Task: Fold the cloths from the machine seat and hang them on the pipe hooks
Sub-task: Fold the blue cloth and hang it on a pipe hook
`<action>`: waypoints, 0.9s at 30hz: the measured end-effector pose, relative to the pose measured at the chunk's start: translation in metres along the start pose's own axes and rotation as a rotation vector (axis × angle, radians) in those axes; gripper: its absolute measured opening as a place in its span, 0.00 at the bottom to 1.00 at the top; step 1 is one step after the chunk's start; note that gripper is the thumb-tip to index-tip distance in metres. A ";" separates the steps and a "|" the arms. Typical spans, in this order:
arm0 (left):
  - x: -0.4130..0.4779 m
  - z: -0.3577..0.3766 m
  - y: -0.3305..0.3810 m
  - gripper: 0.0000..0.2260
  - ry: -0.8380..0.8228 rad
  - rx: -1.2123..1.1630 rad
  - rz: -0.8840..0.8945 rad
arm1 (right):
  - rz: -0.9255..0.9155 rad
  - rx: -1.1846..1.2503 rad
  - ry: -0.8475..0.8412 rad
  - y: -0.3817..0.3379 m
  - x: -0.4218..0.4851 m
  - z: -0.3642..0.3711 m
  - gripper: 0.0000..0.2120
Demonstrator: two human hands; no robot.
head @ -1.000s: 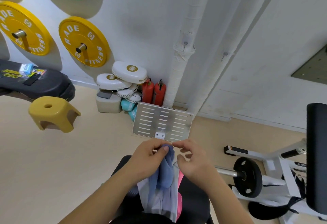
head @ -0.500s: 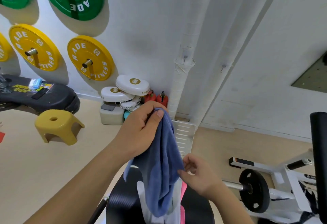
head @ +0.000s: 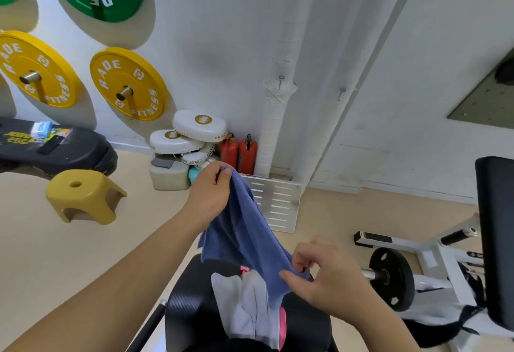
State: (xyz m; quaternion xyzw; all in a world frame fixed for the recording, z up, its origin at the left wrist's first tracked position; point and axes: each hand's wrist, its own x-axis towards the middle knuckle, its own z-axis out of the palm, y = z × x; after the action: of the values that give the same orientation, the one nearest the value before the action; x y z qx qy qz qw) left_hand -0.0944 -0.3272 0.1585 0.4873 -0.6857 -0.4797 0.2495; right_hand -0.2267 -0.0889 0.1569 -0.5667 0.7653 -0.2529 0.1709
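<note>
A blue cloth point(head: 244, 229) hangs stretched between my two hands above the black machine seat point(head: 192, 310). My left hand point(head: 208, 193) pinches its upper corner, raised in front of me. Lower down, my right hand point(head: 328, 276) pinches another corner of the same cloth. On the seat lie a pale grey cloth point(head: 244, 307) and a pink cloth point(head: 282, 324), partly hidden under the blue one. A white wrapped pipe point(head: 275, 118) runs up the wall ahead, with a small hook point(head: 281, 77) on it and a second hook point(head: 341, 91) on the pipe to its right.
A perforated metal plate point(head: 278, 204) leans at the pipe's foot. Two red extinguishers point(head: 239, 154), white pads point(head: 194, 134) and a yellow stool point(head: 83, 195) stand to the left. Yellow plates point(head: 129, 84) hang on the wall. A white weight machine point(head: 417, 262) stands on the right.
My left hand lifted the blue cloth off the seat. My right hand has moved down and taken a lower corner, spreading the cloth between both hands.
</note>
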 end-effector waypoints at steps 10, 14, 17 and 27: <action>-0.019 -0.005 -0.028 0.08 -0.027 0.126 0.157 | 0.259 -0.624 0.184 0.061 -0.013 0.015 0.09; -0.025 -0.007 -0.035 0.08 -0.002 0.121 0.155 | 0.218 -0.763 0.203 0.060 -0.008 0.011 0.11; -0.028 -0.015 -0.039 0.09 0.035 0.070 0.128 | 0.219 -0.756 0.174 0.067 -0.005 0.005 0.10; -0.012 -0.032 -0.063 0.09 0.018 0.067 0.085 | 0.504 0.113 0.068 0.067 0.025 -0.012 0.06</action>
State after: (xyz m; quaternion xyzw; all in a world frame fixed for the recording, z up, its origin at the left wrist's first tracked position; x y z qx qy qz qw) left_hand -0.0367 -0.3339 0.1166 0.4699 -0.7193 -0.4411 0.2594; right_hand -0.2932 -0.0952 0.1283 -0.3387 0.8724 -0.2636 0.2340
